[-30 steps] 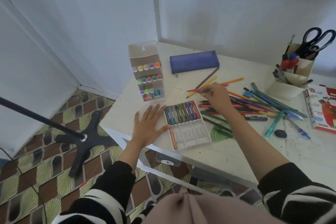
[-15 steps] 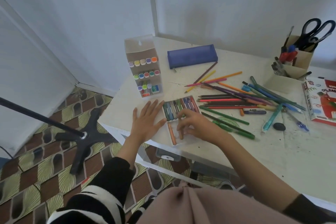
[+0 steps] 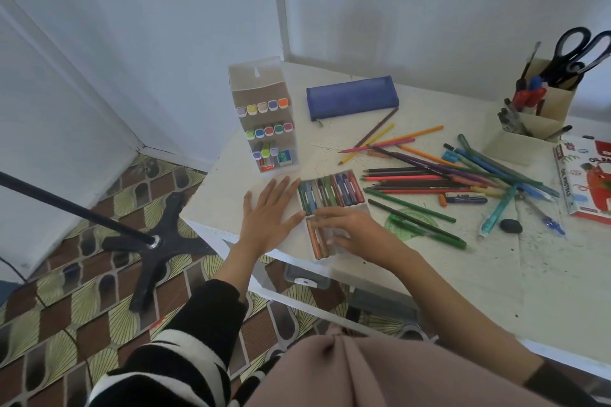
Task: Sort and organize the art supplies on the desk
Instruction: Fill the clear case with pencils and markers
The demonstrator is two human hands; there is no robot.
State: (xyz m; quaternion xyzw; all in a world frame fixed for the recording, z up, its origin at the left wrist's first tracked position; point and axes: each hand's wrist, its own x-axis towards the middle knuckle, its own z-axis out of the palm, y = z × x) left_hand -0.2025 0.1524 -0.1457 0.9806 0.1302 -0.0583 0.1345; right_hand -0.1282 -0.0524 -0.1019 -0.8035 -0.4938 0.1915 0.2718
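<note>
Filling the oil-pastel tray (image 3: 358,207) looks like the step in hand. The left hand (image 3: 267,225) lies flat with straight fingers against the tray's left edge. The right hand (image 3: 353,231) covers the tray's near row beside 2 orange pastels (image 3: 315,241); I cannot tell whether it pinches one. The next move probably calls for fetching the stray orange pastel (image 3: 442,200) right of the tray.

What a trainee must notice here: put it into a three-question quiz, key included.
1. True or false: the scissors stand in the holder.
2. Which hand reaches over the lower row of the tray? A) left B) right C) neither
3. Fill in: the left hand lies ____ on the desk, beside the tray.
Key: 1 true; 2 B, the right hand; 3 flat.
</note>
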